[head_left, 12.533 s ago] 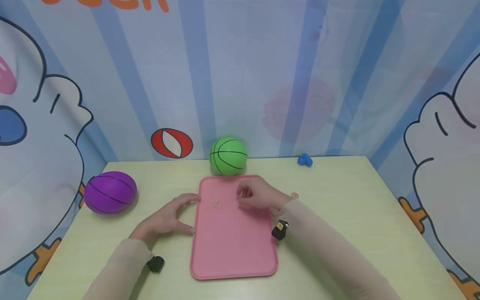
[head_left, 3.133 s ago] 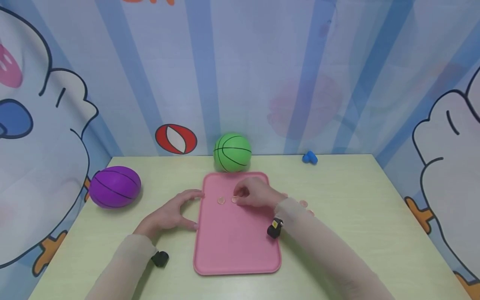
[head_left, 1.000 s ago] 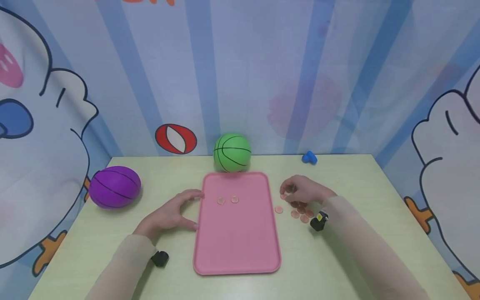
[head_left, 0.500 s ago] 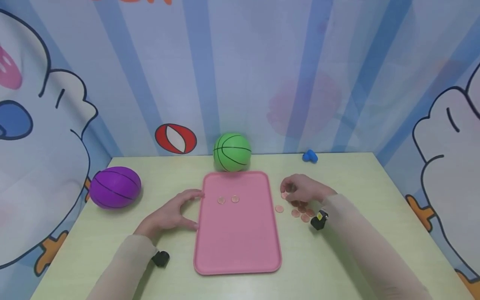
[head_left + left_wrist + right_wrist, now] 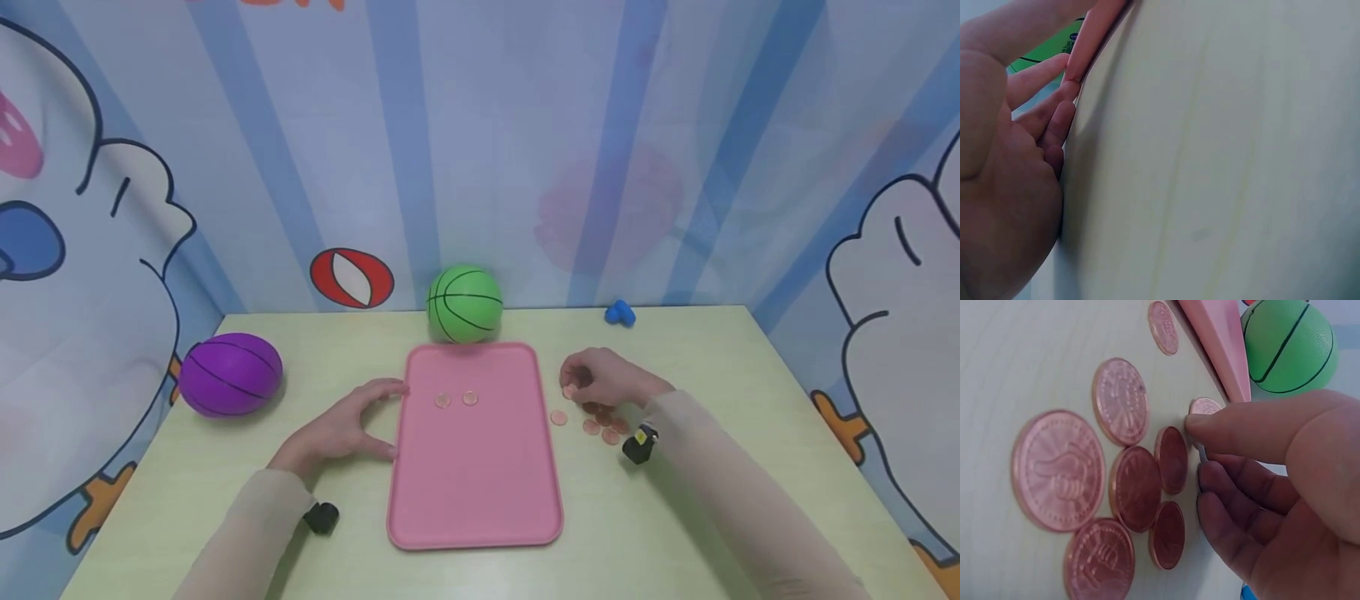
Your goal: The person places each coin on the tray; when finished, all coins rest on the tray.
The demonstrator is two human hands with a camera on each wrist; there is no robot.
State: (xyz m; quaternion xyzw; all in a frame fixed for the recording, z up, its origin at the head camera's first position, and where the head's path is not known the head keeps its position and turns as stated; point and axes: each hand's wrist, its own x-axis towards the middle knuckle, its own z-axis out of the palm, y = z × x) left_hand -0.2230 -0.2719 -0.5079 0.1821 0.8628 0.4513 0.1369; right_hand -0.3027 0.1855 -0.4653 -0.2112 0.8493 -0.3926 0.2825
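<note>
A pink tray (image 5: 474, 483) lies on the table. Its left rim is touched by my left hand (image 5: 337, 427), thumb and fingers spread apart; the left wrist view shows the fingertips (image 5: 1071, 89) against the tray's side. Two copper-coloured coins lie flat in the tray, a left coin (image 5: 442, 401) and a right coin (image 5: 470, 398). To the right of the tray, my right hand (image 5: 609, 379) pinches another coin (image 5: 1205, 406) between thumb and fingers, low over the table. Several more coins (image 5: 1059, 470) with a thumbs-up relief lie beside and partly under that hand.
A green ball (image 5: 465, 305) stands behind the tray's far edge, and a purple ball (image 5: 231, 376) at the table's left. Small blue objects (image 5: 620, 313) lie at the back right. A printed curtain (image 5: 495, 150) rises behind the table.
The tray held one visible coin at first; my right hand set a second beside it, then moved right to the loose coins and took hold of one. The left hand stayed at the rim.
</note>
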